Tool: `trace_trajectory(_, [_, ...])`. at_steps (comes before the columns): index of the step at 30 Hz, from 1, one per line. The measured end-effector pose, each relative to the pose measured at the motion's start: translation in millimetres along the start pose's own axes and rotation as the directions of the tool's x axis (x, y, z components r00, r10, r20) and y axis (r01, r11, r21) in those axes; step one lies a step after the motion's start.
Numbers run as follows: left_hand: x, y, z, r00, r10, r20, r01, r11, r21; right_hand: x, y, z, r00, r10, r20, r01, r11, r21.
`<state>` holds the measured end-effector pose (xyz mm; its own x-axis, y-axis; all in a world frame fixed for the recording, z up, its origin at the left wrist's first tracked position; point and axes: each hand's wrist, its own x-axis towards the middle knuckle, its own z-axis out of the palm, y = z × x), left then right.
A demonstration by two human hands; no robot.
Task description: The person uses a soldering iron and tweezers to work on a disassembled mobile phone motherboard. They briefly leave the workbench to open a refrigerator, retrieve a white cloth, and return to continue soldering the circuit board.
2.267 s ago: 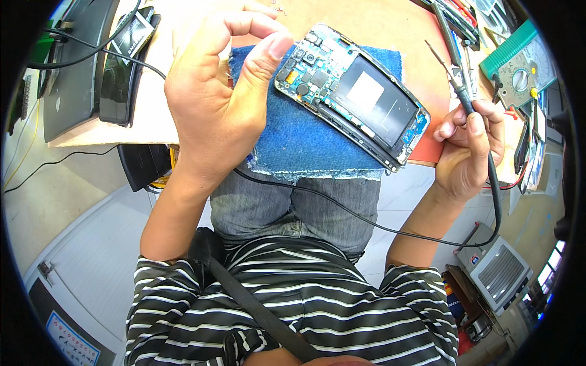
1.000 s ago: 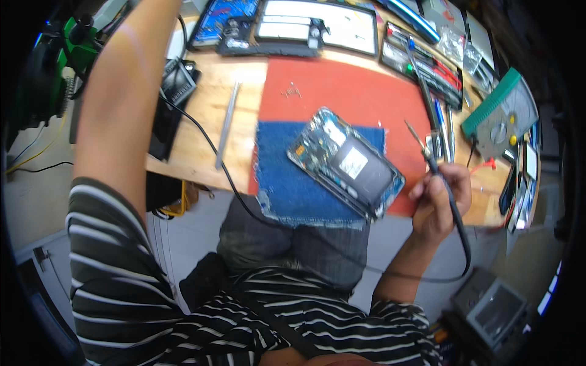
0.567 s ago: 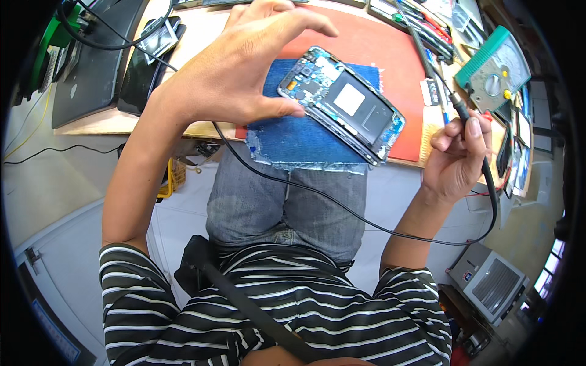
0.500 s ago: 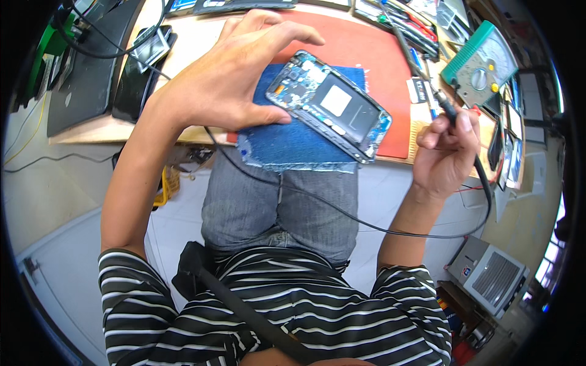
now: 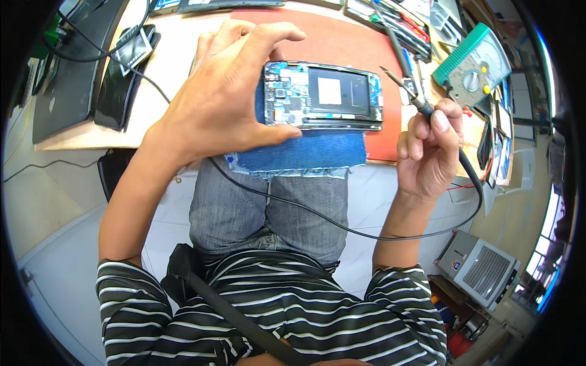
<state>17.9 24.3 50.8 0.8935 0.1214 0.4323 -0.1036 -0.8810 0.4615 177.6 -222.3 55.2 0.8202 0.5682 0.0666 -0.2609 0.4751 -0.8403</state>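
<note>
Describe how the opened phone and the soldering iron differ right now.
Place: the opened phone lies over the blue denim cloth; the soldering iron is held in the right hand.
Shape: the phone is a flat, broad rectangle; the iron is slim and pointed.
Look: the phone shows bare blue circuitry; the iron has a dark handle and a metal shaft.
Shared: both have dark parts.

A wooden table (image 5: pixel 172 53) carries a red mat (image 5: pixel 332 41) and multimeter (image 5: pixel 475 66).
</note>
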Motion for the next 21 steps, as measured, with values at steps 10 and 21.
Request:
trace_trajectory(10, [-11.1,4.0,-13.5,0.998,0.021,0.066,-0.02,1.0,-0.013,-7.8,25.5,33.1,0.977,-0.156,0.145,0.205,0.873,-0.443])
trace_trajectory(21, [-29.2,4.0,4.8,0.997,-0.006,-0.077,0.009,0.999,0.049,-2.3,43.9,42.1,0.937,-0.174,0.302,0.316,0.791,-0.525])
